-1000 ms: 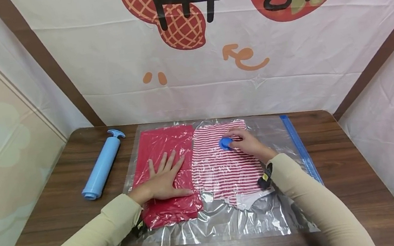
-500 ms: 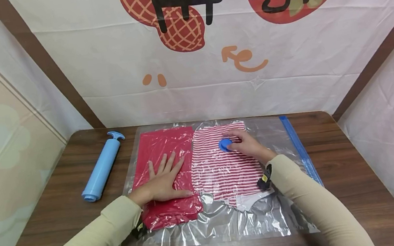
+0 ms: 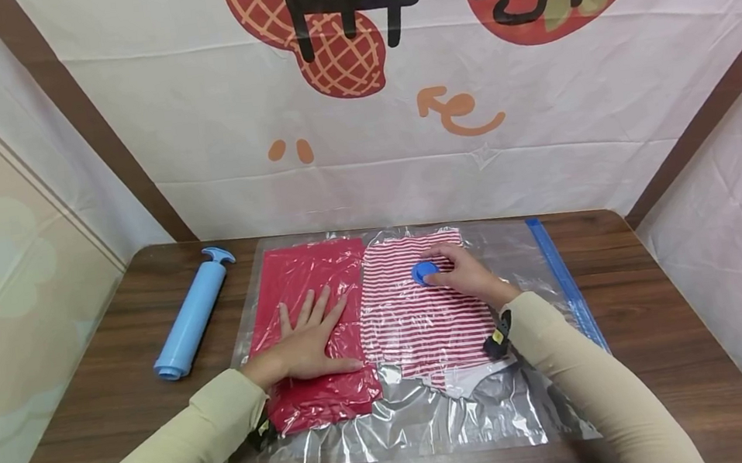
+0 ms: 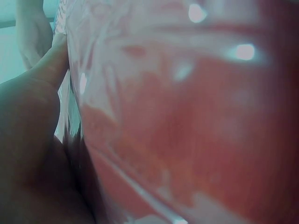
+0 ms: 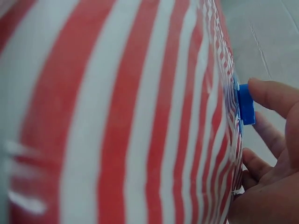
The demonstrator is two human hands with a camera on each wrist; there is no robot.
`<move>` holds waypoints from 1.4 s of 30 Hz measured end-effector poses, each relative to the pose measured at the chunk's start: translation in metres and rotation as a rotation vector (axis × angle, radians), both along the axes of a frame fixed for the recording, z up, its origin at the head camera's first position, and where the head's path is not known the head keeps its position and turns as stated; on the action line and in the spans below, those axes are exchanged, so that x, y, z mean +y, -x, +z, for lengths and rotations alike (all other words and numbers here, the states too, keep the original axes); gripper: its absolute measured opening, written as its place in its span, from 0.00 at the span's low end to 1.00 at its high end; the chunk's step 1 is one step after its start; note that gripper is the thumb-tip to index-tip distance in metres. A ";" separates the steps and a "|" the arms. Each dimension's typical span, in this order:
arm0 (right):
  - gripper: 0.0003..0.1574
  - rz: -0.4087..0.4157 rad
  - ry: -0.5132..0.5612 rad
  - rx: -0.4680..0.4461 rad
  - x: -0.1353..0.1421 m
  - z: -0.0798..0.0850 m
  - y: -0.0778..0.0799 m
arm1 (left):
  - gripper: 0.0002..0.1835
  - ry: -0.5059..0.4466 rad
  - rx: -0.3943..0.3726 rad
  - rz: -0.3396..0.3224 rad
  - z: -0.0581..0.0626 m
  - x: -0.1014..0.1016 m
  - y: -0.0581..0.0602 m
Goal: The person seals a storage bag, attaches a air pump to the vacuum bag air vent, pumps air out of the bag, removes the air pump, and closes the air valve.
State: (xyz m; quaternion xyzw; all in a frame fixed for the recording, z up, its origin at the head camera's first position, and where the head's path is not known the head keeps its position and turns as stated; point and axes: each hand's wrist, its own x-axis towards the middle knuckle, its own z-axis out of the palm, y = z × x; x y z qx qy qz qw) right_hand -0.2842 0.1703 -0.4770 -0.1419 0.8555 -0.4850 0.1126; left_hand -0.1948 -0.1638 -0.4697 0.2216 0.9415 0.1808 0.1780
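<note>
A clear plastic storage bag lies flat on the table, with a folded red cloth on its left side and a red-and-white striped garment on its right. My left hand rests on the bag over the red cloth, fingers spread; the left wrist view has its thumb against the plastic. With thumb and fingers, my right hand pinches the round blue valve cap above the stripes. The right wrist view has the thumb on the cap's edge; the fingertips behind it are partly hidden.
To the left of the bag lies a light-blue hand pump, its handle toward the back. A blue zip strip runs along the bag's right edge. Behind the brown wooden table hangs a printed white cloth.
The right thumb has shifted slightly across the blue valve cap. My left hand has stayed in place on the red cloth. The head view has tilted very slightly.
</note>
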 end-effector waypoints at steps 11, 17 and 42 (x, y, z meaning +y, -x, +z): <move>0.24 -0.024 -0.042 -0.044 -0.001 0.004 -0.003 | 0.63 0.005 0.001 0.013 0.005 0.001 -0.002; 0.25 -0.004 -0.049 0.013 -0.002 0.002 -0.003 | 0.64 0.009 -0.002 0.013 0.005 0.000 -0.002; 0.27 0.013 -0.069 0.044 -0.003 0.003 -0.001 | 0.64 0.011 0.001 0.012 0.004 0.000 -0.001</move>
